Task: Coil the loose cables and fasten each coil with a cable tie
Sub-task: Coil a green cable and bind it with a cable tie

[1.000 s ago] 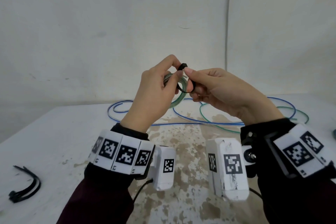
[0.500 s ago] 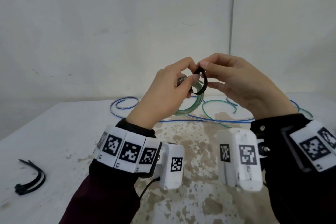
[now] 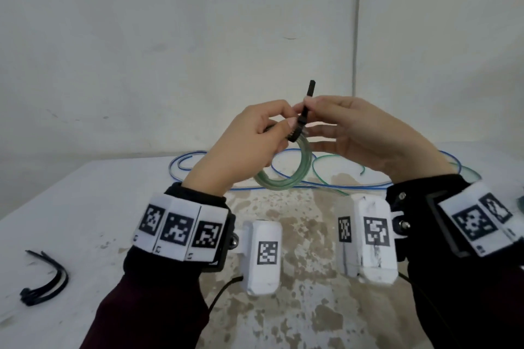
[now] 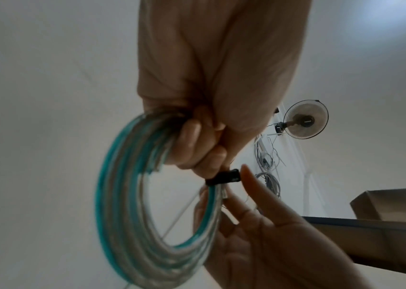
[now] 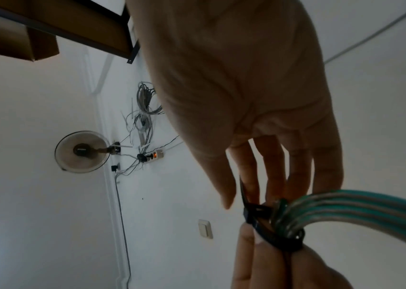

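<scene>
My left hand (image 3: 255, 133) grips a coil of green cable (image 3: 286, 176) above the table, holding it by its top; the coil (image 4: 132, 195) hangs below the curled fingers. A black cable tie (image 3: 387, 122) is wrapped round the coil's top, its loop (image 5: 278, 234) snug on the strands. My right hand (image 3: 340, 122) pinches the tie's tail between thumb and forefinger. The tail's free end (image 3: 311, 91) sticks up above both hands. The tie's head (image 4: 224, 177) shows beside the left fingers.
Loose blue cable (image 3: 312, 184) and loose green cable (image 3: 337, 167) lie spread on the stained white table (image 3: 85, 207) behind the hands. A small bundle of spare black cable ties (image 3: 45, 278) lies at the near left. A white wall stands close behind the table.
The tie's wide loop has been drawn small round the coil. The right hand has pulled the tail upward, so its free end now stands above the hands.
</scene>
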Action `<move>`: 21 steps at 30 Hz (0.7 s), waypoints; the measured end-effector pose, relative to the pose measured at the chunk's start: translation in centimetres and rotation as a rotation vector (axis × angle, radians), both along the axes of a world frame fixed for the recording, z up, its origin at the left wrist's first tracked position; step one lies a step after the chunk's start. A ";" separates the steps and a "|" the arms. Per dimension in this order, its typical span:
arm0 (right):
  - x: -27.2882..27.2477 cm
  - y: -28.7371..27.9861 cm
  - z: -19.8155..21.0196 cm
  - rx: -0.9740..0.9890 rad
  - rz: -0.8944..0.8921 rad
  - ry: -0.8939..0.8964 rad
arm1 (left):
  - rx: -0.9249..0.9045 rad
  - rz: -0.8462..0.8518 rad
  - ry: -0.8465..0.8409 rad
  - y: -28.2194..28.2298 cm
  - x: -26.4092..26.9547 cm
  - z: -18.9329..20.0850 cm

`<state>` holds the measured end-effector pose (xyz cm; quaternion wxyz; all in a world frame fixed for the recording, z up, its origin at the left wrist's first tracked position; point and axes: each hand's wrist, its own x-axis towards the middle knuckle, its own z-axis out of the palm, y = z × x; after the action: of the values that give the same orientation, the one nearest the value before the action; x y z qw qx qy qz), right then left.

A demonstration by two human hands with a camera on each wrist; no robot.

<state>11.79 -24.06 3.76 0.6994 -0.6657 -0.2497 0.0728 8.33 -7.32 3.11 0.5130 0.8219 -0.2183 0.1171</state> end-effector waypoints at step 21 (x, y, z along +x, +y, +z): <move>0.2 0.4 0.3 -0.023 -0.450 -0.351 | -0.049 -0.041 -0.003 -1.1 -0.9 0.5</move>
<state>12.02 -23.62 4.06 0.6364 -0.7147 -0.2122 -0.1979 7.46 -8.47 3.66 0.5349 0.8042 -0.2331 0.1130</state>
